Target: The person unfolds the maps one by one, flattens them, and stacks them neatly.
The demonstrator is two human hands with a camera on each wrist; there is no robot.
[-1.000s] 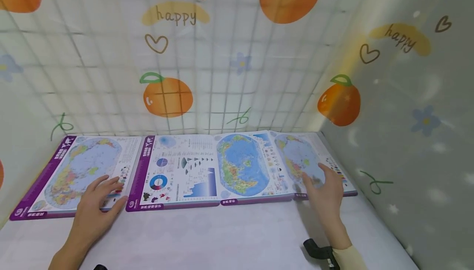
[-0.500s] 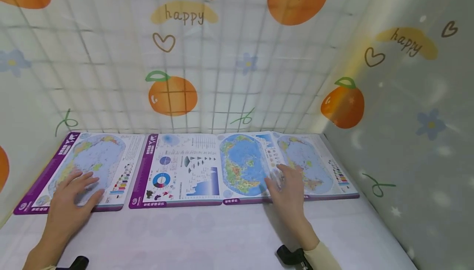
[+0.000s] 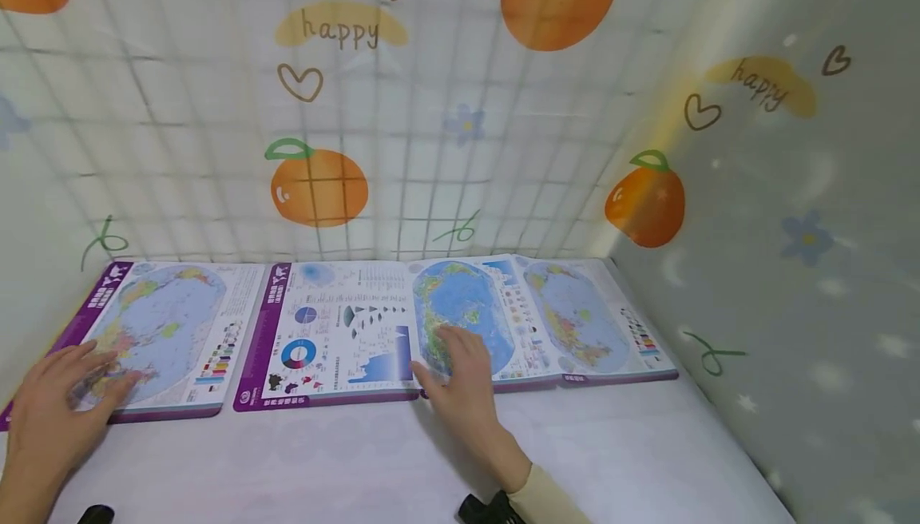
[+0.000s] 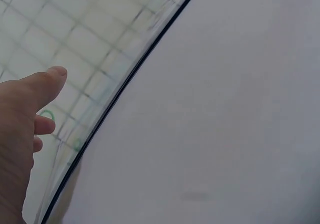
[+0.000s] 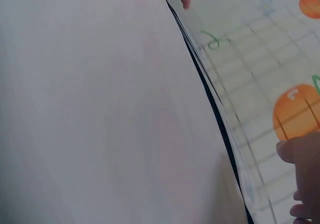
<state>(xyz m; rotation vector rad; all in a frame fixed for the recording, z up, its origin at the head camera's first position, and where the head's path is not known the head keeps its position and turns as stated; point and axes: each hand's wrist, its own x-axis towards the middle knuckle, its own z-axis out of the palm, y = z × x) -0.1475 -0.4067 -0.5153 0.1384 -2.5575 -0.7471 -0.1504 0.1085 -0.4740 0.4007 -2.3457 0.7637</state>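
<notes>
A white tabletop (image 3: 323,468) ran up to a pale curtain (image 3: 410,180) printed with oranges, hearts, blue flowers and the word "happy", with a dark grid showing across it. A greyer side wall (image 3: 862,300) with matching prints closed off the right. Along the table's far part lay a purple-edged world map (image 3: 176,356) and, just right of it, a row of map and chart panels (image 3: 359,332). The left hand (image 3: 57,404), fingers spread and holding nothing, was over the world map's near left corner; the right hand (image 3: 463,380), thumb wide of its fingers and likewise holding nothing, was over the row's blue middle map (image 3: 474,300). Whether either touched paper could not be told.
</notes>
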